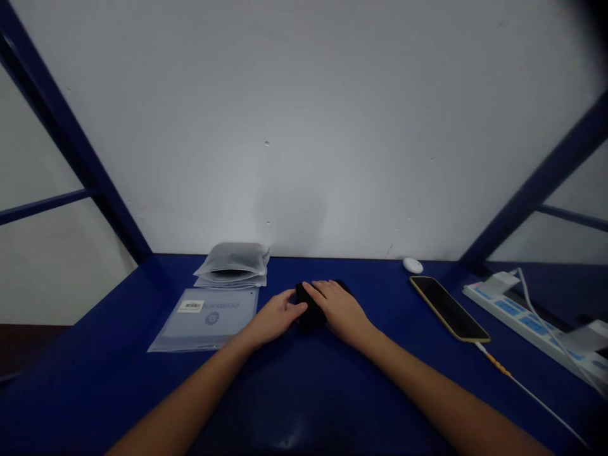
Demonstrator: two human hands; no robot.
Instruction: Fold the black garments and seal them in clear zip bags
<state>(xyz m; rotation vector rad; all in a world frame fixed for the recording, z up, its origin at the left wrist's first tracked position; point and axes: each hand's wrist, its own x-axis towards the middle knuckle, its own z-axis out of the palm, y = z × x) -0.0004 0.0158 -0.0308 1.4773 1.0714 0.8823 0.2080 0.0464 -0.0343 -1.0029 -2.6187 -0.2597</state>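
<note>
In the head view, holds both bare forearms out over a smooth blue tabletop [266, 399]. Has the left hand [273, 320] at the left side of a black, roughly box-shaped object [314, 316], with the thumb against the object and the fingers bent beside it. Lays the right hand [346, 315] palm down across the same object, with fingers stretched forward and slightly parted. Hides much of the black object this way, leaving a dark strip visible between the two hands. Cannot tell its material, nor whether either hand pinches it or merely rests there.

Shows, just left of the left hand, a flat, translucent plastic bag [223, 329] with a white barcode label [190, 306] and a round printed mark. Shows, ahead and left of the left hand, a pile of smaller greyish translucent pouches [232, 258], with a mouth gaping toward the hands.

Shows, well right of the right hand, a dark-screened phone in a yellowish case [449, 308], joined to a white cable with an orange wrap [498, 363]. Shows also a small white oval object [413, 265] just beyond that phone, and, farthest right of the right hand, a long white power strip with blue panels [509, 308].
</note>
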